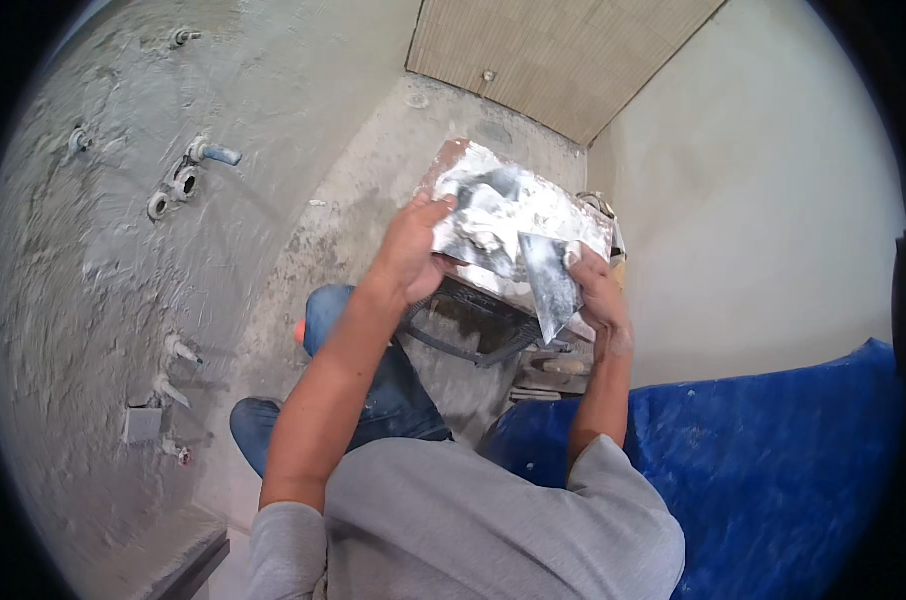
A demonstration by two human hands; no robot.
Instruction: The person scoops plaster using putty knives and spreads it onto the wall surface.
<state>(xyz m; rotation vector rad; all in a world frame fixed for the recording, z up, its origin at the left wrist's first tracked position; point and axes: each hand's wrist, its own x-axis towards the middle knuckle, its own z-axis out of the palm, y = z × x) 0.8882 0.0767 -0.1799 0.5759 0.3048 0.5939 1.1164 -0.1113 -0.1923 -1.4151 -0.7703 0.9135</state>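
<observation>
My right hand (601,290) is closed on a scraper with a flat grey metal blade (550,295), white paste smeared over it. My left hand (410,245) is closed at the edge of a putty-smeared metal blade (465,250) heaped with white paste; its handle is hidden by the hand. Both blades are over a reddish-brown board (451,156), which is largely coated in the same white paste. The right blade's upper corner lies close beside the paste on the left one.
Beneath the board stands a black crate (483,352). Tools, one with a wooden handle (563,367), lie to its right. Blue sheeting (763,470) spreads at lower right. Pipe stubs (218,153) protrude from the rough left wall. A ribbed tan panel (563,60) is at the far end.
</observation>
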